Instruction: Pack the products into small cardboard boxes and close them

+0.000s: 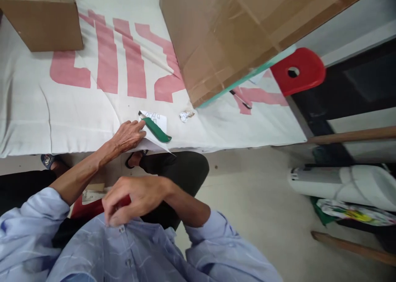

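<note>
Paper, white and printed (161,121), lay beneath the curved green cutter (156,130), beside which our left hand (128,134), grip unclear, seemingly steadied it, our slack, empty-looking right hand (136,197) nearer us, care likely needed next.

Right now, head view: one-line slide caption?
Left hand at a white paper bearing a green tool; right hand loosely curled before the blue shirt.

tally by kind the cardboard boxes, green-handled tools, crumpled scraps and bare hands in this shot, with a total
Cardboard boxes: 2 (the left box and the larger box)
Green-handled tool: 1
Crumpled scrap: 1
Bare hands: 2 (left hand, right hand)
Total: 6
</note>
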The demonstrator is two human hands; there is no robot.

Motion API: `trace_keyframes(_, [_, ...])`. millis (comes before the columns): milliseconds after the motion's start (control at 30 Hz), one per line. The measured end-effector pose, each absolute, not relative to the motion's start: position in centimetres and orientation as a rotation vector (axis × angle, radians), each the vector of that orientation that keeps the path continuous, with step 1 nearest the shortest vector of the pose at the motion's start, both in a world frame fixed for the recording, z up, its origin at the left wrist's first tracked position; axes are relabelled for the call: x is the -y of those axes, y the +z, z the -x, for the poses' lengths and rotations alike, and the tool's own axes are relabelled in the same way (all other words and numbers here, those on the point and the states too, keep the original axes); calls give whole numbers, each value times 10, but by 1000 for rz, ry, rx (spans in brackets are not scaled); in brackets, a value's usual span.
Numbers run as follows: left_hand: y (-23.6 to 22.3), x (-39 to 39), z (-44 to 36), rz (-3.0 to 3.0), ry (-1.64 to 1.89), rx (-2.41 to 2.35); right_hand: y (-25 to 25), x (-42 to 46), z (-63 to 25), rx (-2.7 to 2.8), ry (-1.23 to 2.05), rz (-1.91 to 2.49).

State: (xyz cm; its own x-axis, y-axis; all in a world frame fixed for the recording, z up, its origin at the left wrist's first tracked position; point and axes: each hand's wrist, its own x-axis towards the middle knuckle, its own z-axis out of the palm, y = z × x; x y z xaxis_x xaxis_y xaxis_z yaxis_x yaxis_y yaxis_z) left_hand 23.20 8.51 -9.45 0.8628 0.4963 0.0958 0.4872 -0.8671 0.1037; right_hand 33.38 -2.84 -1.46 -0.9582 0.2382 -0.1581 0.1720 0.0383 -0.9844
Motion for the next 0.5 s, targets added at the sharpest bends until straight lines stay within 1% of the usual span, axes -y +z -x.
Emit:
trace_keyframes(33, [-94, -87, -234, -2967, 175, -777, -31, 32, -320, 2320, 2131, 471])
trace_keyframes(67, [-94, -88, -235, -2976, 175, -778, -46, 35, -308, 2479, 2078, 607])
trace_keyframes(133, [-95, -89, -237, -2990, 197, -801, -71, 38, -295, 2738, 1850, 968])
trace_keyframes(200, [-97, -88, -236, -2995, 223, -816, -80, 39, -295, 2843, 1663, 1159])
trace_keyframes(233, [-97, -88, -234, -2994, 230, -805, -77, 39, -300, 2838, 1632, 1150])
trace_keyframes(300, [-99, -88, -230, -2991, 233, -755, -60, 38, -318, 2734, 1635, 987])
trace_keyframes(367, [-100, -89, -225, -2996, 237, -709, -39, 33, -345, 2529, 1517, 916])
trace_keyframes(400, [-101, -89, -223, -3000, 245, -700, -31, 29, -361, 2400, 1372, 1011])
trace_keyframes(467, [-101, -89, -221, -3003, 262, -690, -28, 17, -393, 2090, 757, 1498])
trace_keyframes(500, [-101, -88, -220, -3002, 267, -681, -33, 9, -408, 1998, 489, 1670])
